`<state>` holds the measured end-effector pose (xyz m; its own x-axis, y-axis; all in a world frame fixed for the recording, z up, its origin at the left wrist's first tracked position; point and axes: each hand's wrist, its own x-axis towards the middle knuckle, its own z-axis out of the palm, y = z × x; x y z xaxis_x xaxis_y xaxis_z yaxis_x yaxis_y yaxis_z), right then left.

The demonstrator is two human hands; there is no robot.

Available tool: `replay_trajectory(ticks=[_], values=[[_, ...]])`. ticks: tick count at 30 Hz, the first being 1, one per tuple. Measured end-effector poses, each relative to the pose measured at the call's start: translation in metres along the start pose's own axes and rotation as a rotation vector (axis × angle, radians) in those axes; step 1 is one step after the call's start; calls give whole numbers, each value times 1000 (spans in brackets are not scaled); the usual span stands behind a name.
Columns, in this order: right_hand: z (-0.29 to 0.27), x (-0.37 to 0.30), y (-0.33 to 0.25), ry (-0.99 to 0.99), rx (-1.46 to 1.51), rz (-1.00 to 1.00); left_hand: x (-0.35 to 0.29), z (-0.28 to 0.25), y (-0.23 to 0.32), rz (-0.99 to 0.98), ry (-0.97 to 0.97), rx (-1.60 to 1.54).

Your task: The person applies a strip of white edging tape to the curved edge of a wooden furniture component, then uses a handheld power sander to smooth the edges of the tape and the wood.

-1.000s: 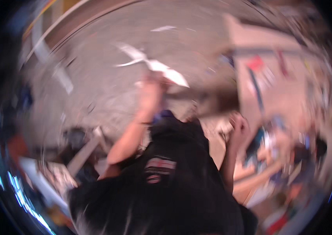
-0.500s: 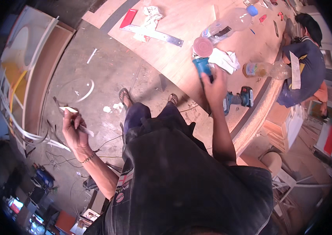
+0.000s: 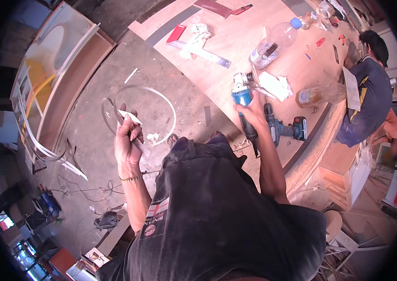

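My right hand [image 3: 255,113] is closed around the blue body of an angle grinder [image 3: 241,97], over the near edge of the wooden worktop. The grinder's metal head points away from me, and its disc is seen nearly edge-on. A blue-and-black cordless drill [image 3: 280,129] lies on the worktop just right of that hand. Out over the floor at the left, my left hand [image 3: 128,140] pinches a small, flat, pale piece [image 3: 132,117] between thumb and fingers. A thin whitish strip [image 3: 143,149] shows below its palm; what it is, I cannot make out.
On the worktop [image 3: 198,77] lie a metal square [image 3: 208,55], a crumpled cloth [image 3: 201,35], a white cloth [image 3: 275,86] and plastic bottles [image 3: 273,49]. A coworker [image 3: 367,93] crouches at the right. Looped banding [image 3: 172,112] lies on the floor; a cabinet carcass [image 3: 74,70] stands left.
The grinder has turned in my right hand's grip, so its round disc face no longer shows. My left hand has moved right and closer to the worktop. The whole view has shifted.
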<state>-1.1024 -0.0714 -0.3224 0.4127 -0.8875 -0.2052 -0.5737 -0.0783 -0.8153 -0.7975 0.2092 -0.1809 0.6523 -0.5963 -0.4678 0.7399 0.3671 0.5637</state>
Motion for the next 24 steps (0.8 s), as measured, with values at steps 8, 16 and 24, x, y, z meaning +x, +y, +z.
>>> replay_trajectory(ticks=[8, 16, 24], values=[[10, -99, -95, -415, 1173, 188, 11, -22, 18, -128, -161, 65], [37, -150, -124, -210, 947, 270, 24, -45, 25, -188, -260, 128], [41, -229, -98, -290, 1276, 420, 6, -68, 21, -150, -131, 331]])
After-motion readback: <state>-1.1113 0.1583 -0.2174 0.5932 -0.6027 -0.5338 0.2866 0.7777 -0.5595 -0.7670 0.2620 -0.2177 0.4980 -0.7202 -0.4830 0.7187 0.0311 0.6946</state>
